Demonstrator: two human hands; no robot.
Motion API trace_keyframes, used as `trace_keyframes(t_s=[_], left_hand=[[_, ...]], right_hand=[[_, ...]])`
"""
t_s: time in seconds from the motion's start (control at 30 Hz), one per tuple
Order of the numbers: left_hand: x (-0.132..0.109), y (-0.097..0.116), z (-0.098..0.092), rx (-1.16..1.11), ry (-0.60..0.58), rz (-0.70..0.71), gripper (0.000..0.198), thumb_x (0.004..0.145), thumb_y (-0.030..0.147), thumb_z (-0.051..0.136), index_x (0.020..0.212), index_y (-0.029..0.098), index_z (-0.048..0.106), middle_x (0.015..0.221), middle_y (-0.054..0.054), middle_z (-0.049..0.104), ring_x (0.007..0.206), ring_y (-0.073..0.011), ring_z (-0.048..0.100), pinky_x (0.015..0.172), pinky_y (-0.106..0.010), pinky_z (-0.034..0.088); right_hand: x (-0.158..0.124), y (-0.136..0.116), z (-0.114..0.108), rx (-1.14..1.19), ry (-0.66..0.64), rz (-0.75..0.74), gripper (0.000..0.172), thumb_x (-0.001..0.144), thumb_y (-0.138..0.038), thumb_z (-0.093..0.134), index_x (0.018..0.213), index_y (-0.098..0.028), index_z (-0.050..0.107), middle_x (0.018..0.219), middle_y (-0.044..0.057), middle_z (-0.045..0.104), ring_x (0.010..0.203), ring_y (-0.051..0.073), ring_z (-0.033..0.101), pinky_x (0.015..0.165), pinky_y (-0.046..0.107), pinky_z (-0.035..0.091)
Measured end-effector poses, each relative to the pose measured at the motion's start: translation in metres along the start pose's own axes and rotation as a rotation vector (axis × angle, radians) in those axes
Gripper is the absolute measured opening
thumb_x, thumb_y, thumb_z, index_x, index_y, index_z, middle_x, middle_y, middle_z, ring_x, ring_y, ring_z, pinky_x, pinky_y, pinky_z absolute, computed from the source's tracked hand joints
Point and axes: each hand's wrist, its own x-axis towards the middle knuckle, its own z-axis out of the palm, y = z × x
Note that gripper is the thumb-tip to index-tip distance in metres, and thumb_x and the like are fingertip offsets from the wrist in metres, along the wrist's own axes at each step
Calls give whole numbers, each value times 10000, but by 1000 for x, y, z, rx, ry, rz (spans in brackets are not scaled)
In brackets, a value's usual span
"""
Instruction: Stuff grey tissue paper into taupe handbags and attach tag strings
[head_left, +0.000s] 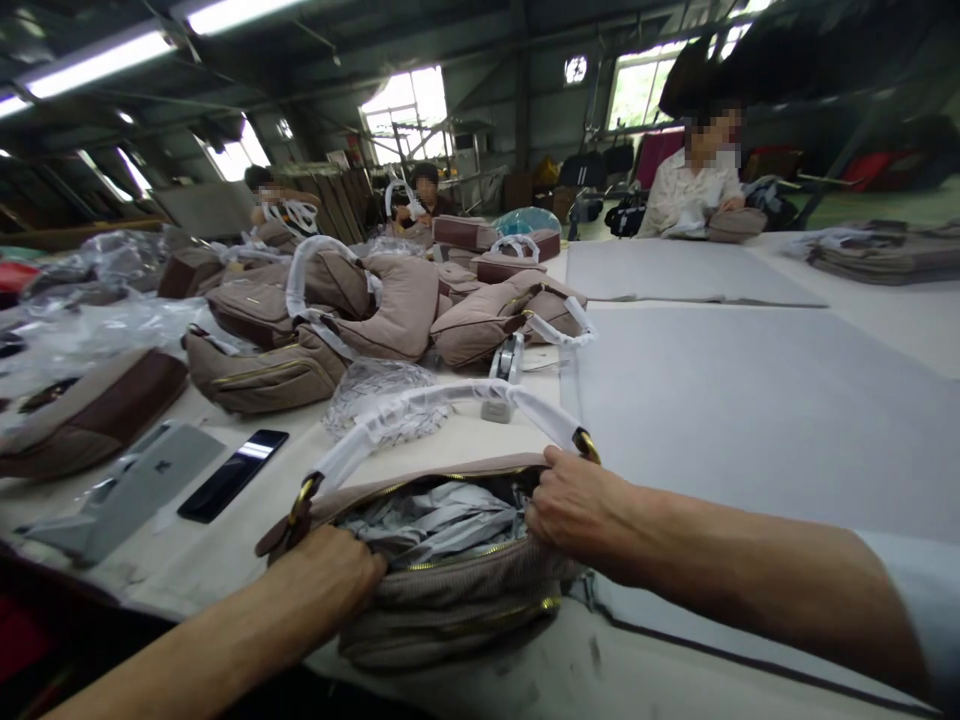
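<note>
In front of me a taupe handbag (457, 600) stands with its top zipper apart. Crumpled grey-white paper (442, 520) fills the opening. Its handle (427, 395) is wrapped in white material, joined by gold-coloured rings, and arches up behind the bag. My left hand (330, 570) is closed on the bag's left end, below the ring there; the fingertips are hidden. At the opposite end, my right hand (574, 505) grips the rim of the opening with curled fingers, just under the right ring.
Behind lie several similar bags (397, 305) and crumpled clear plastic (382, 395). A phone (234, 475) and a grey stand-like object (150, 480) are to the left. Grey sheets (750, 420) cover the table's right side. Several people, one in a pale shirt (686, 195), sit across.
</note>
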Motion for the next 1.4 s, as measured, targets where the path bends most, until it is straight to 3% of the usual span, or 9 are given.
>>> trace_keyframes(t_s=[0.13,0.23,0.33,0.47,0.73,0.9,1.07,1.27,1.4], left_hand=[[-17,2,-14,-250,227,120,125,815,257,549,888,206,637,884,-65,672,816,-241,630,712,-322,467],[-13,19,-18,-400,442,195,170,887,255,457,972,223,601,948,-46,633,860,-194,581,742,-281,438],[10,38,-18,-391,515,321,196,899,207,416,1000,208,585,990,-54,627,896,-203,545,797,-306,421],[31,51,-23,-337,433,381,124,856,172,462,836,189,583,884,-38,631,794,-197,536,690,-296,416],[45,99,-47,-1006,501,288,80,789,255,599,791,176,596,742,5,596,678,-142,532,602,-232,369],[67,125,-43,-1516,567,329,97,824,247,560,852,161,593,754,4,582,661,-117,502,568,-210,355],[70,130,-35,-1547,711,123,170,759,245,626,687,168,492,643,33,480,593,-97,415,546,-224,325],[74,123,-38,-2047,554,130,442,755,288,636,1141,173,456,746,21,554,671,-111,519,632,-226,407],[82,122,-38,-2186,563,168,240,739,342,644,844,142,563,702,7,551,605,-94,494,581,-214,391]], right_hand=[[-46,14,-11,159,605,-50,79,880,-173,522,941,-179,572,964,71,644,881,179,586,852,358,458],[-74,9,16,288,1044,426,252,879,-275,564,1114,-190,538,1091,101,607,992,201,584,862,335,478],[-78,-3,53,492,987,676,492,860,-526,511,1218,-190,494,1093,118,598,917,232,616,766,350,525],[-53,-14,75,621,860,564,565,826,-496,573,1285,-190,451,1202,129,557,1039,250,588,851,365,523],[-24,-21,74,1073,991,768,335,838,-385,568,1125,-213,586,1105,69,663,957,223,650,828,334,543],[-21,-40,69,1175,1150,731,282,856,-333,539,1126,-263,582,1311,42,547,1169,228,538,987,363,443],[-17,-39,59,1080,1072,898,253,864,-408,519,1027,-222,575,1076,54,652,964,217,623,822,306,502],[-11,-36,57,1213,1073,855,259,902,-434,457,1001,-207,532,941,54,651,850,191,612,696,260,508],[-10,-36,58,1158,1081,862,255,903,-435,454,1002,-212,526,897,32,633,800,170,593,694,250,496]])
